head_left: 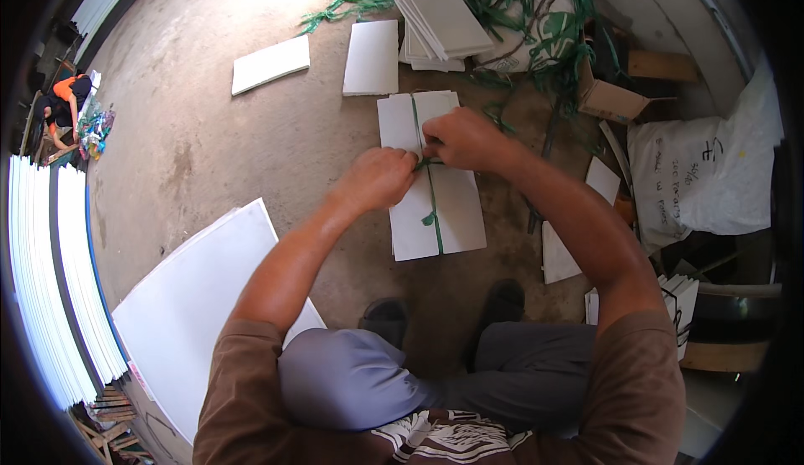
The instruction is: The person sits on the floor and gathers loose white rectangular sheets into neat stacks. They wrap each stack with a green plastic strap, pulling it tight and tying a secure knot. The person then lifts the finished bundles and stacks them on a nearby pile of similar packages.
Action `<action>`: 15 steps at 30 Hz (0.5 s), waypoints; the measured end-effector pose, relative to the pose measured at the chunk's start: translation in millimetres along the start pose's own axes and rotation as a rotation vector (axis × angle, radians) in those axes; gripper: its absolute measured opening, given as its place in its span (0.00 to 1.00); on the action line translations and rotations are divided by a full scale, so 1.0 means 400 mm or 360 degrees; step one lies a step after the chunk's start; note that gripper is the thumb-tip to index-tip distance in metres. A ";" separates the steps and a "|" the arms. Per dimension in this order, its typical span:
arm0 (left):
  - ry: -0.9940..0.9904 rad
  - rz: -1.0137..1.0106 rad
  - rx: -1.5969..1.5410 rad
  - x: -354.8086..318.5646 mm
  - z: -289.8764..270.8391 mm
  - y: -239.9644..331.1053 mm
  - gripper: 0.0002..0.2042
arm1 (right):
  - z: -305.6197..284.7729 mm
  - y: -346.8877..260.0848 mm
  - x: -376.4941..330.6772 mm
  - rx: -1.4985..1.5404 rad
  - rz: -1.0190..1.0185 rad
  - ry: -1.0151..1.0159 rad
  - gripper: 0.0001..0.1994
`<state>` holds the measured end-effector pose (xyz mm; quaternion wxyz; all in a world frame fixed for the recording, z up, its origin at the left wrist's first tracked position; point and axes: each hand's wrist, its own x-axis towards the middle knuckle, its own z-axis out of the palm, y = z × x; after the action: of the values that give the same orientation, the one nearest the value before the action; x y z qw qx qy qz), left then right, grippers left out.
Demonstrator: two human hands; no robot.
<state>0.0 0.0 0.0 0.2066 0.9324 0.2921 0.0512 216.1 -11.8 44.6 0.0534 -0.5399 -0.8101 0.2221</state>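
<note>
Bundle (459, 214) of white boards lies flat on the floor (193, 147) just beyond our sandals (385, 318), one short edge toward us. Green cord (431, 187) runs along its length, from the far edge to the near one, and a tuft (430, 219) of it sticks out between the middle and the near edge. Near the middle of the top a short run of cord goes crosswise, and both our hands meet there. Our left hand (383, 178) comes over the bundle's left edge, its fingers clenched on the cord; our right hand (466, 140) comes over the right edge, fingers curled tight and grasping the cord too, just beside the left. How the cord passes inside each grip is hidden from us.

Beyond the bundle's far edge lie a lone board (371, 57) and a pile (456, 23), with another board (270, 64) farther left. A green tangle (544, 4) spreads beside the pile. Toward the floor's right edge we have a carton (607, 100) and a white sack (712, 163). A large sheet (193, 297) lies on our left, and near the floor's left edge a person (67, 100) in orange bends beside a colourful heap (94, 132).
</note>
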 end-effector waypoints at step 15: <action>-0.0322 0.0448 0.0165 0.010 0.015 -0.054 0.06 | 0.037 0.115 0.027 0.0348 -0.0278 0.0092 0.04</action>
<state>-6.7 16.0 -14.5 0.1776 0.9738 0.1387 -0.0297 246.0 7.9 10.4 0.1544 -0.4646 -0.8231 0.2877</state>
